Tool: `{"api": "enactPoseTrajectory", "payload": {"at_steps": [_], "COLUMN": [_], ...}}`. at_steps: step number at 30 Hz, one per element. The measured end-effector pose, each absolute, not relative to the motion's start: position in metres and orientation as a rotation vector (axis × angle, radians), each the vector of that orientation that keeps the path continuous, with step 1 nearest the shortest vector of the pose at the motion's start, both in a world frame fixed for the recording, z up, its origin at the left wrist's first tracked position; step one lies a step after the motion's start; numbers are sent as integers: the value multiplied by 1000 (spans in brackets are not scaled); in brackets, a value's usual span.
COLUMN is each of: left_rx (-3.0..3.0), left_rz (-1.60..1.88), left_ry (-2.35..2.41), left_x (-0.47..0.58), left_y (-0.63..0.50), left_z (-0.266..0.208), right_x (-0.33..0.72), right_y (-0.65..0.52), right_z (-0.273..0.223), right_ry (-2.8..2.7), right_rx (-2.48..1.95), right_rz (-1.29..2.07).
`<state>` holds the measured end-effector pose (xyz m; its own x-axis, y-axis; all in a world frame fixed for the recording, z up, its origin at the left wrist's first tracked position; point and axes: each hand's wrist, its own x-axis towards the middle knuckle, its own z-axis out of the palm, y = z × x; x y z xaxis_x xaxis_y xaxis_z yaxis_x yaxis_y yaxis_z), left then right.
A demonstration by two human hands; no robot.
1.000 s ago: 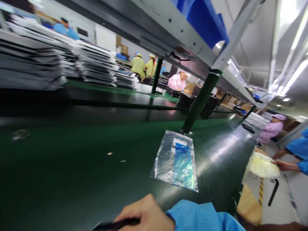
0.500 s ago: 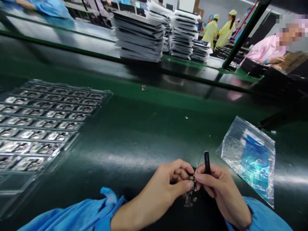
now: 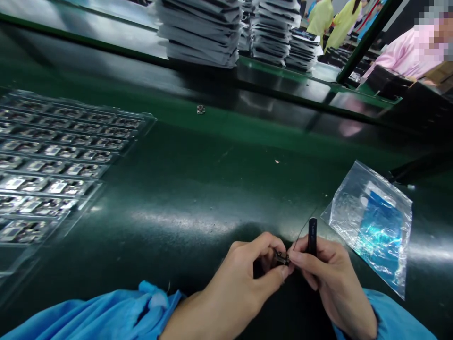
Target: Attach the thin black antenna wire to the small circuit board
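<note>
Small part (image 3: pixel 281 258): pinched between left hand (image 3: pixel 247 278) and right hand (image 3: pixel 327 274) fingertips, low over the belt (image 3: pixel 198 189). Black tool (image 3: pixel 312 234) is gripped upright in the right hand. Since half a second ago, the part has been raised slightly. Tray (image 3: pixel 53 160) lies left of the part; bag (image 3: pixel 375 222) right.

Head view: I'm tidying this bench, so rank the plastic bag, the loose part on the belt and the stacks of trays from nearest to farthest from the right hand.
1. Plastic bag, just right of the right hand.
2. Loose part, up the belt to the left.
3. Stacks of trays, on the far side of the belt.
</note>
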<state>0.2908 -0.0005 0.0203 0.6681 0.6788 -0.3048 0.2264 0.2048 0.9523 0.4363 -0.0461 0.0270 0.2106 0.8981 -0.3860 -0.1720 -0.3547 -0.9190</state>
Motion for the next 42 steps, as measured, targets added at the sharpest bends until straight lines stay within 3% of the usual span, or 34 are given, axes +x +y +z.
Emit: {"api": "enactPoseTrajectory", "payload": {"at_steps": [16,42], "left_rx": [1110,1230], "left_rz": [259,251], "left_ry": [783,851], "left_x": [293,293], "left_y": [2,0], "left_z": [21,20], "right_x": [443,437], "right_y": [-49,-51], "right_z": [31,25], "right_ry": [-1027,-1117], "right_rx": [-1474,-1548], "right_rz": [1299,1268]}}
